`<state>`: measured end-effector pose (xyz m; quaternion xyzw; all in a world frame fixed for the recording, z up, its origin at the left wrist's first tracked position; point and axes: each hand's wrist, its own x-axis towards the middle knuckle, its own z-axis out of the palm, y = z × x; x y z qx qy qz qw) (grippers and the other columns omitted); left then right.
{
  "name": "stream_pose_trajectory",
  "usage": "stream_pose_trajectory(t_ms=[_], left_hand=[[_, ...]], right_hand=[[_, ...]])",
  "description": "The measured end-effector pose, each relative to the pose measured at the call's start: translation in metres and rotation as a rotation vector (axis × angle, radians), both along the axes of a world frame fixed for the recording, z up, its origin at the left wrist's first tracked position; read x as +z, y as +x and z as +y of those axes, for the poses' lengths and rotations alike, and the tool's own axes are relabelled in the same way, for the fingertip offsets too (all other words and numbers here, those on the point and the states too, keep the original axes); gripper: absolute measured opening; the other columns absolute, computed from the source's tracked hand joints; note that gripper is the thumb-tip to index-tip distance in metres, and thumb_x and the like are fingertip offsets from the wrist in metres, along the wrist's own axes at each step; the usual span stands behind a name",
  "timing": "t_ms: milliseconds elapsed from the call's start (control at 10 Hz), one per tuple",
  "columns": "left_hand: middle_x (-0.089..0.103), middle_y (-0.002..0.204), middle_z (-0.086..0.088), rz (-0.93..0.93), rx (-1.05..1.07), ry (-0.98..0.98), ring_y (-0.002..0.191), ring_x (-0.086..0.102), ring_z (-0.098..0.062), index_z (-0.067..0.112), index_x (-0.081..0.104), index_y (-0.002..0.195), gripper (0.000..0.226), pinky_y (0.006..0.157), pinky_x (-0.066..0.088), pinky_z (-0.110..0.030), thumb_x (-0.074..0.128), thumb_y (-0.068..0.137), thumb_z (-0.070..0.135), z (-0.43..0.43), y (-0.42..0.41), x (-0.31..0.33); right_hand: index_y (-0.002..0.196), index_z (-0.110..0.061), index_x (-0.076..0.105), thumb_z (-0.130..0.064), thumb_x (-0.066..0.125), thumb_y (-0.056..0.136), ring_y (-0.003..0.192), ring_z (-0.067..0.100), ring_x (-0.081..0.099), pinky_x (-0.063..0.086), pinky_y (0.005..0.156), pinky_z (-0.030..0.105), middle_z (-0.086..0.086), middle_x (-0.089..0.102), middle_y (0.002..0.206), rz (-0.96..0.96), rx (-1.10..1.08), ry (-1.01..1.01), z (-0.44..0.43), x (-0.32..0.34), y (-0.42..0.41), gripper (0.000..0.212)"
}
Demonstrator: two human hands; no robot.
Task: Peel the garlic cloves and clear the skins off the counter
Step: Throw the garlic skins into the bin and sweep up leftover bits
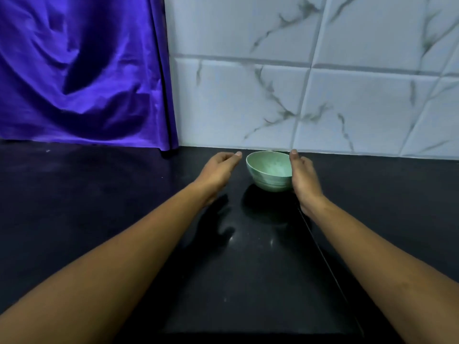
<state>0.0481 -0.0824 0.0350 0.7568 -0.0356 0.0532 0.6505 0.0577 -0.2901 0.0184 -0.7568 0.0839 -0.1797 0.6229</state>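
Observation:
A small pale green bowl [267, 170] stands on the black counter [99, 207] close to the tiled wall. My right hand [304, 180] lies against the bowl's right side with the fingers stretched forward. My left hand [219, 167] hovers just left of the bowl with a small gap, fingers extended and relaxed. The frame is blurred, so I cannot make out garlic cloves or skins in the bowl or on the counter.
A blue-purple cloth [79, 70] hangs at the back left down to the counter. White marbled tiles [323, 95] form the wall behind the bowl. A thin seam [323, 256] runs across the counter under my right forearm.

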Motion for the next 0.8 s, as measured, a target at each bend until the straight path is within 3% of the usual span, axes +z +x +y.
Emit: stream_pose_trajectory(t_ms=[100,200,300,400,500,700,800], left_hand=[[0.065,0.123,0.008,-0.108,-0.009,0.109,0.116,0.060,-0.012,0.020,0.061,0.134,0.045,0.105,0.048,-0.038,0.053,0.103,0.052,0.001,0.047,-0.012],[0.059,0.143,0.005,-0.100,-0.015,0.162,0.131,0.055,-0.014,0.026,0.053,0.146,0.061,0.114,0.044,-0.043,0.049,0.098,0.062,0.014,0.081,-0.020],[0.051,0.153,0.004,-0.101,-0.024,0.250,0.140,0.047,-0.009,0.023,0.049,0.151,0.054,0.121,0.035,-0.038,0.048,0.105,0.050,0.036,0.091,-0.023],[0.045,0.158,0.000,-0.110,0.015,0.356,0.145,0.040,-0.008,0.017,0.044,0.155,0.049,0.124,0.028,-0.034,0.048,0.109,0.034,0.059,0.086,-0.022],[0.036,0.163,0.003,-0.055,-0.010,0.394,0.149,0.034,-0.007,0.017,0.035,0.159,0.054,0.125,0.025,-0.032,0.048,0.109,0.031,0.074,0.077,-0.020],[0.031,0.166,-0.001,0.088,-0.101,0.539,0.151,0.030,-0.015,0.019,0.019,0.164,0.066,0.120,0.022,-0.025,0.045,0.108,0.043,0.081,0.065,0.002],[0.025,0.169,-0.004,0.140,-0.102,0.576,0.154,0.024,-0.017,0.019,0.016,0.164,0.072,0.120,0.016,-0.023,0.043,0.106,0.051,0.087,0.066,0.021]], right_hand=[[0.150,-0.024,0.045,-0.072,0.043,0.097,0.137,0.017,0.049,0.036,0.117,0.043,-0.001,0.053,0.149,-0.021,0.071,-0.063,0.009,-0.010,0.027,0.071],[0.150,-0.027,0.046,-0.067,0.044,0.100,0.137,0.013,0.049,0.036,0.117,0.036,-0.005,0.055,0.148,-0.029,0.143,-0.093,0.024,-0.015,0.053,0.064],[0.156,-0.028,0.038,-0.062,0.042,0.102,0.142,0.010,0.043,0.032,0.119,0.032,-0.008,0.046,0.156,-0.004,0.220,-0.157,0.046,-0.015,0.062,0.063],[0.159,-0.028,0.031,-0.065,0.040,0.101,0.148,0.008,0.036,0.028,0.124,0.037,-0.008,0.038,0.162,0.022,0.296,-0.245,0.067,-0.012,0.060,0.069],[0.162,-0.028,0.024,-0.060,0.038,0.104,0.151,0.007,0.028,0.023,0.126,0.036,-0.010,0.029,0.167,0.095,0.359,-0.328,0.077,-0.004,0.057,0.068],[0.162,-0.034,0.015,-0.073,0.032,0.099,0.151,0.014,0.031,0.028,0.124,0.045,-0.008,0.028,0.167,0.262,0.458,-0.472,0.072,0.021,0.055,0.076],[0.164,-0.031,0.012,-0.074,0.033,0.098,0.153,0.017,0.027,0.023,0.122,0.038,-0.003,0.022,0.169,0.320,0.506,-0.543,0.069,0.047,0.060,0.081]])
